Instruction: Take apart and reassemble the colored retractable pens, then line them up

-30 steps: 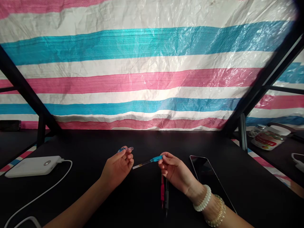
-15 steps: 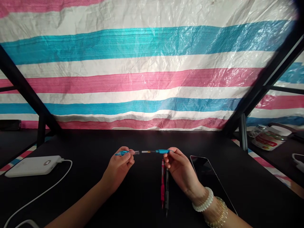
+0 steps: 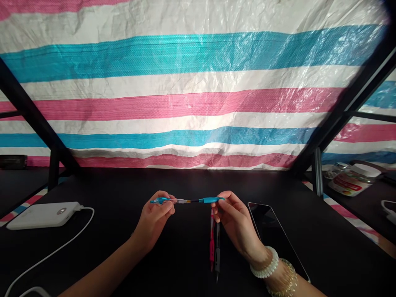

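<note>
My left hand (image 3: pixel 156 212) pinches the clear pen barrel (image 3: pixel 161 200), which has a blue clip end pointing left. Opposite it, my right hand (image 3: pixel 233 214) has its fingers closed on the blue pen grip (image 3: pixel 210 200). A thin ink refill (image 3: pixel 193 201) sticks out of the grip to the left, and its end is inside the mouth of the barrel. Both pen parts lie level in one line above the black table. Below my right hand are a pink pen (image 3: pixel 212 247) and a black pen (image 3: pixel 217 251), side by side; their upper ends are near my fingers.
A dark phone or tablet (image 3: pixel 275 235) lies just right of my right hand. On the left is a white power bank (image 3: pixel 43 215) with a white cable (image 3: pixel 83 231). Black metal struts (image 3: pixel 337 119) rise at both sides, and a jar (image 3: pixel 352 179) stands beyond the right one.
The gap between refill and barrel has closed. My right hand has brought the grip slightly left, and the refill's end now sits in the barrel.
</note>
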Action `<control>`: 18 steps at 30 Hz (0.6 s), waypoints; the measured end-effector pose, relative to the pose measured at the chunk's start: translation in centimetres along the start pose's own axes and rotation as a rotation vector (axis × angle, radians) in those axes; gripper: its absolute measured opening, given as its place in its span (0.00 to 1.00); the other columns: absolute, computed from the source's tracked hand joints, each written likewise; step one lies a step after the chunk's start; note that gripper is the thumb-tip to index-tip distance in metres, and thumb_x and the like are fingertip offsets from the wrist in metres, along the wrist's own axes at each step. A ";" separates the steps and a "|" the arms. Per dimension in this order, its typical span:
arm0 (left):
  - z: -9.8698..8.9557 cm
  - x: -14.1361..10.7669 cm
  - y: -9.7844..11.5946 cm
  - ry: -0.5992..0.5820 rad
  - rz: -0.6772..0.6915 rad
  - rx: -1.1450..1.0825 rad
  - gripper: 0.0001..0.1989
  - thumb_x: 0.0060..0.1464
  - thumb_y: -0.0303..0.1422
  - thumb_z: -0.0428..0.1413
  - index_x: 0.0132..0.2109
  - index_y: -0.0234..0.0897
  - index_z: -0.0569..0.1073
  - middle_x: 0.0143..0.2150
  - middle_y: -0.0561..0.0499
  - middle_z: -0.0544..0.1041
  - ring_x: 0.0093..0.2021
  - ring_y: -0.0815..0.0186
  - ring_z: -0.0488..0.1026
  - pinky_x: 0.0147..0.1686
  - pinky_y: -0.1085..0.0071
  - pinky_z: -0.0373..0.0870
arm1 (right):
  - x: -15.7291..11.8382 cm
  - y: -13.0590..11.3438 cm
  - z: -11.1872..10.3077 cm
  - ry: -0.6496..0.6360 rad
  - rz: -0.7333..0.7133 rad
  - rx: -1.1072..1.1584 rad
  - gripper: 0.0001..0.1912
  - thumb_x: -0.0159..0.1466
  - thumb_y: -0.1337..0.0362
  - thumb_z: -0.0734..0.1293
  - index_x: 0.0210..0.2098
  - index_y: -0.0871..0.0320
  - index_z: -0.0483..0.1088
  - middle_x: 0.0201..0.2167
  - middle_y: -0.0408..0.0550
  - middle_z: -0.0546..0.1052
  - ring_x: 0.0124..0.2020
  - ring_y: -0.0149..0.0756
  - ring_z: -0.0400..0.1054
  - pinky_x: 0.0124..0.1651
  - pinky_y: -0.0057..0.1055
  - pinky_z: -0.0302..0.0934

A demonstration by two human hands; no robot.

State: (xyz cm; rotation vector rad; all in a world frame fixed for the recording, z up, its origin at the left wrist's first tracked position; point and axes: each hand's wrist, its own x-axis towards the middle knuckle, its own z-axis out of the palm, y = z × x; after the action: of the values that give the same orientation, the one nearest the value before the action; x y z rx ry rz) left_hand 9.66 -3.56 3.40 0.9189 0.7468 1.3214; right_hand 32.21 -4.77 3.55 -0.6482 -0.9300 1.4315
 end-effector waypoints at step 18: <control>0.5 -0.4 -0.2 -0.068 0.030 0.126 0.06 0.50 0.31 0.64 0.35 0.38 0.75 0.36 0.52 0.73 0.30 0.72 0.64 0.34 0.73 0.62 | -0.3 0.9 0.2 -0.057 -0.113 -0.487 0.10 0.60 0.59 0.73 0.35 0.56 0.70 0.31 0.44 0.75 0.22 0.26 0.63 0.22 0.23 0.59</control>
State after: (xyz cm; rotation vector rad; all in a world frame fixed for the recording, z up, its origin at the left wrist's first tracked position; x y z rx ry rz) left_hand 10.13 -3.98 3.47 1.0736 0.7729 1.2740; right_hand 31.63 -5.03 2.88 -0.8990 -1.3571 1.1310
